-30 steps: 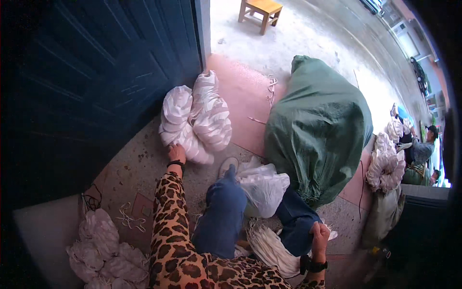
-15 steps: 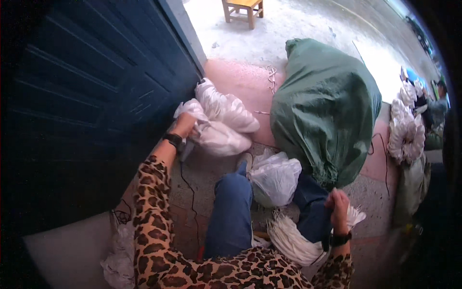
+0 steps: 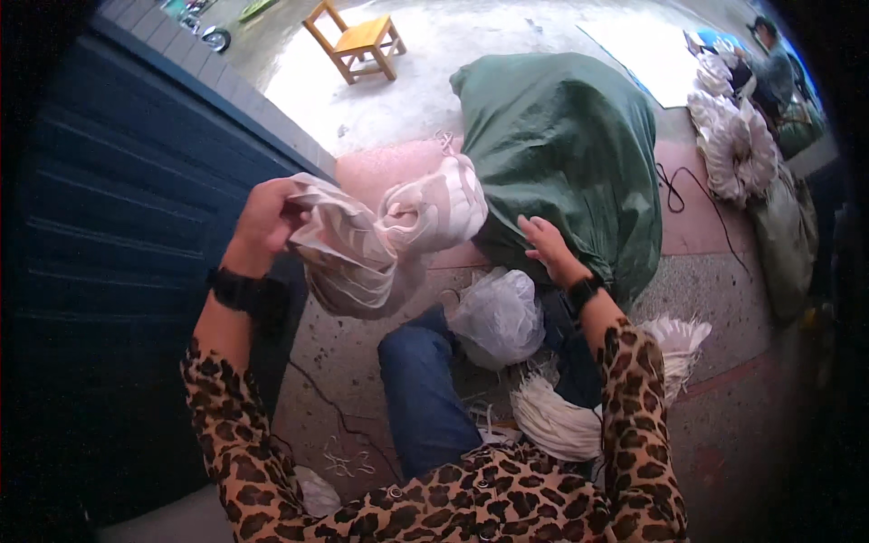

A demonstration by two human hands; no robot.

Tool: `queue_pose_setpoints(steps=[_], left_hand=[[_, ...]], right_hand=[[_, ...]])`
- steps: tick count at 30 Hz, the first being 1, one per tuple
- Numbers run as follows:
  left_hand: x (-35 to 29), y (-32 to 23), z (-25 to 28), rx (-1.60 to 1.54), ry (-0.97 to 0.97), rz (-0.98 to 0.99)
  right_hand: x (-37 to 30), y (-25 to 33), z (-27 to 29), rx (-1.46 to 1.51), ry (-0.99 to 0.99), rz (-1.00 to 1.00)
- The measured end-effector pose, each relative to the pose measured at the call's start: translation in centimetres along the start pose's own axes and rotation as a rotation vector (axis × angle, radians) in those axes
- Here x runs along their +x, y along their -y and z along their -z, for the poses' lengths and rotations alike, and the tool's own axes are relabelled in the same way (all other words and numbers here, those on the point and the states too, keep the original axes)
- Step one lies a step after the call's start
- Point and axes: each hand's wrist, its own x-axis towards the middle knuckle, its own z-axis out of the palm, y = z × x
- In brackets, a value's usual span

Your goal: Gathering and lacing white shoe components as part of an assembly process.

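Observation:
My left hand (image 3: 272,217) grips one end of a bundle of white, layered cloth (image 3: 353,258), gathered in at its middle and raised off the floor. The bundle's bulging far end (image 3: 444,204) reaches toward the large green sack (image 3: 561,154). With fingers stretched out and nothing in them, my right hand (image 3: 550,249) hovers in front of that sack. A knotted-looking clear plastic bag with pale contents (image 3: 498,317) lies between my legs. Beside my right leg sits a bunch of off-white strips or cords (image 3: 552,421).
A dark blue panelled door (image 3: 136,253) stands close at my left. A small wooden chair (image 3: 362,41) is out on the pale ground ahead. At the right are stacked white bundles (image 3: 738,145), a thin black cable (image 3: 715,213) and another person (image 3: 774,68).
My left hand has lifted the white cloth bundle off the floor by the door. My right hand has moved forward and left, its fingers opening. The view has shifted right.

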Motion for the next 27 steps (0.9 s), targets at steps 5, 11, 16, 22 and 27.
queue_pose_setpoints(steps=[5, 11, 16, 22, 27], left_hand=[[-6.9, -4.5, -3.3, 0.149, -0.01, -0.067], [-11.9, -5.4, -8.3, 0.168, -0.094, -0.103], [-12.1, -6.2, -9.3, 0.133, -0.038, -0.189], [-12.5, -8.9, -12.3, 0.161, 0.118, -0.308], [-11.7, -7.2, -14.8, 0.193, 0.211, -0.232]], right_hand=[[3.2, -0.1, -1.4, 0.488, 0.202, -0.125], [2.9, 7.9, -8.1, 0.867, 0.394, 0.134], [-4.3, 13.3, -7.2, 0.779, 0.218, 0.47], [-14.8, 19.2, -1.2, 0.514, -0.013, 0.843], [-23.4, 20.6, 2.6, 0.261, -0.298, 0.953]])
